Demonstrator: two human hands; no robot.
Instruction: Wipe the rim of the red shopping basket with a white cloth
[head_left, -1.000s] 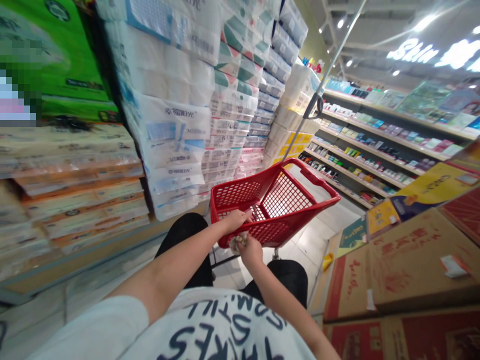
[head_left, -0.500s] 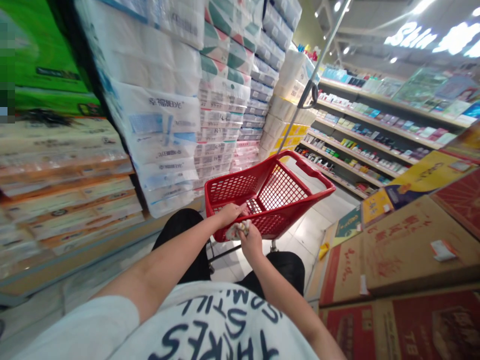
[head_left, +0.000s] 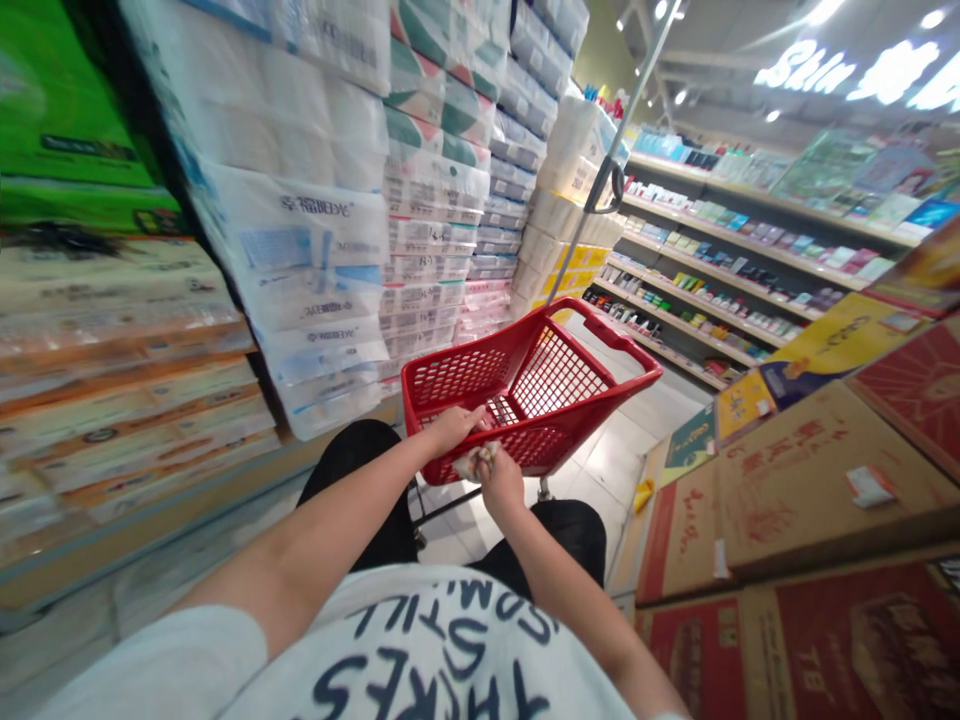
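Note:
A red shopping basket cart [head_left: 577,425] stands in front of my knees, tilted in the view, with its handle at the far right. My left hand [head_left: 456,427] is at the cart's near rim, its fingers over the edge toward the inside; whether they grip the rim is hard to tell. Close beside it, on the outer side of the near wall, my right hand [head_left: 501,478] is closed on a crumpled whitish cloth [head_left: 474,461] with coloured spots. Little shows inside the basket besides its mesh floor and walls.
Wrapped paper packs [head_left: 315,240] are stacked at the left. Cardboard boxes [head_left: 810,490] are piled at the right. A slanted metal pole [head_left: 596,190] rises behind the cart, before shelves of small products [head_left: 750,235].
The view has shifted slightly, so the cart, stacks and boxes appear a little further left. Both hands stay at the cart's near side, the cloth still in my right hand.

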